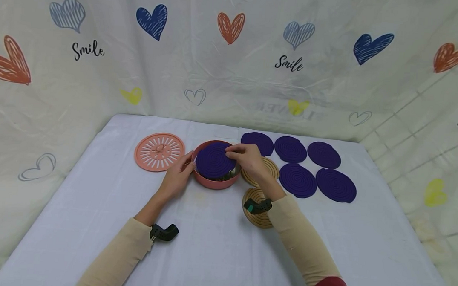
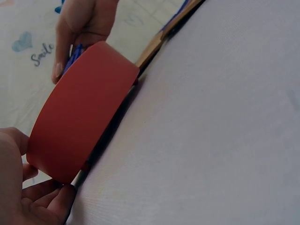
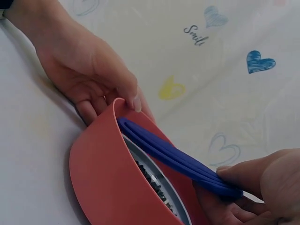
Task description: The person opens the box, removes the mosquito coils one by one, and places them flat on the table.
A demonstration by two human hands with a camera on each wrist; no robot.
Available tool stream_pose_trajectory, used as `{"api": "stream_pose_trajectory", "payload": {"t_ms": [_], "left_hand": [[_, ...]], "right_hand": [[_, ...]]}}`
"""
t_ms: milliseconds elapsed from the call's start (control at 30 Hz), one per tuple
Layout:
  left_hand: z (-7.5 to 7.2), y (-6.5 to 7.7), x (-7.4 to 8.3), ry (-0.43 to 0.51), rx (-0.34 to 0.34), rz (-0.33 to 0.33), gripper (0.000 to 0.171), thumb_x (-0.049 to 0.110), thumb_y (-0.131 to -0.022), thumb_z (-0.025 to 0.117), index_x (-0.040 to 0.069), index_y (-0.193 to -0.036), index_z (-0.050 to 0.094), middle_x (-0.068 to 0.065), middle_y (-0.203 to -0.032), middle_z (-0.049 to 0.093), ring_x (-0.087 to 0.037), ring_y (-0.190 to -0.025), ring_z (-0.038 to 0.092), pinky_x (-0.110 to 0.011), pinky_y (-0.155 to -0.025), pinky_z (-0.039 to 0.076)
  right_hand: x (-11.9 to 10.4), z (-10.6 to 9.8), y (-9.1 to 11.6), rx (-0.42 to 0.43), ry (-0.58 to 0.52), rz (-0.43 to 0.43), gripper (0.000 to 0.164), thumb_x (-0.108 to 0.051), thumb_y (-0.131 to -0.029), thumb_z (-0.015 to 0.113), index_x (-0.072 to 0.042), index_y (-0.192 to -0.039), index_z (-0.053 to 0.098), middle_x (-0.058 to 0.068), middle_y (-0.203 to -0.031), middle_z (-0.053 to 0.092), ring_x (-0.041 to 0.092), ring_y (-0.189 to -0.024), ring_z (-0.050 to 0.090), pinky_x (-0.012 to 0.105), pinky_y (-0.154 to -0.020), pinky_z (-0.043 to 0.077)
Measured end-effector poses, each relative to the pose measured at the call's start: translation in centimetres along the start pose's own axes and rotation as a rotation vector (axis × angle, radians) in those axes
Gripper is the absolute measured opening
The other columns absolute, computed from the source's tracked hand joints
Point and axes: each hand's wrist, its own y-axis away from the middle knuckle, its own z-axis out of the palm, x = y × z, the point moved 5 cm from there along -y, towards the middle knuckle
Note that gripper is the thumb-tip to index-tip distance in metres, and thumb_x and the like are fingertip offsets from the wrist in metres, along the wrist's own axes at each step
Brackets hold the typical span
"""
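A round coral-red mosquito coil holder (image 1: 215,184) stands on the table, its top uncovered. My left hand (image 1: 176,177) grips its left side, with the thumb at the rim and the fingers against the outer wall. Between the thumb and fingers of my right hand (image 1: 249,161) is a purple mosquito coil (image 1: 214,160), pinched by its right edge. The coil slants over the opening; in the right wrist view its far end dips just inside the rim. Below it, a metal dish (image 3: 161,180) with dark bits shows inside the holder, partly hidden.
A slotted coral lid (image 1: 159,152) lies left of the holder. Two tan coils (image 1: 257,219) lie to the right, partly under my right arm. Several purple coils (image 1: 297,180) are spread farther right on the white cloth (image 1: 209,244). Behind hangs a heart-printed curtain (image 1: 232,75).
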Motion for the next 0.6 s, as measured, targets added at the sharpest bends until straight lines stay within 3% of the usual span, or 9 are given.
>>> {"api": "stream_pose_trajectory", "payload": {"t_ms": [67, 367, 600], "left_hand": [[0.0, 0.0, 0.0, -0.001, 0.001, 0.001, 0.054, 0.036, -0.104, 0.052, 0.018, -0.154, 0.042, -0.007, -0.152, 0.052, -0.024, -0.137, 0.054, -0.043, -0.116, 0.043], [0.0, -0.1, -0.1, -0.004, 0.002, -0.002, 0.053, 0.035, -0.104, 0.052, 0.017, -0.153, 0.042, -0.008, -0.150, 0.053, -0.025, -0.136, 0.054, -0.043, -0.116, 0.043], [0.1, -0.1, -0.2, -0.026, 0.007, -0.006, 0.054, 0.037, -0.104, 0.051, 0.018, -0.154, 0.042, -0.008, -0.150, 0.053, -0.025, -0.136, 0.055, -0.044, -0.116, 0.043]], "right_hand": [[0.0, -0.1, 0.1, 0.008, 0.001, -0.005, 0.019, -0.020, -0.093, 0.072, -0.011, -0.108, 0.078, 0.007, -0.115, 0.073, 0.015, -0.097, 0.060, 0.021, -0.071, 0.049], [0.4, -0.4, 0.8, 0.044, -0.046, 0.002, 0.020, -0.021, -0.092, 0.074, -0.011, -0.108, 0.078, 0.006, -0.104, 0.074, 0.012, -0.074, 0.055, 0.020, -0.063, 0.047], [0.7, -0.6, 1.3, 0.053, -0.099, 0.011, 0.021, -0.021, -0.092, 0.073, -0.010, -0.110, 0.077, 0.008, -0.108, 0.073, 0.012, -0.081, 0.058, 0.020, -0.066, 0.050]]}}
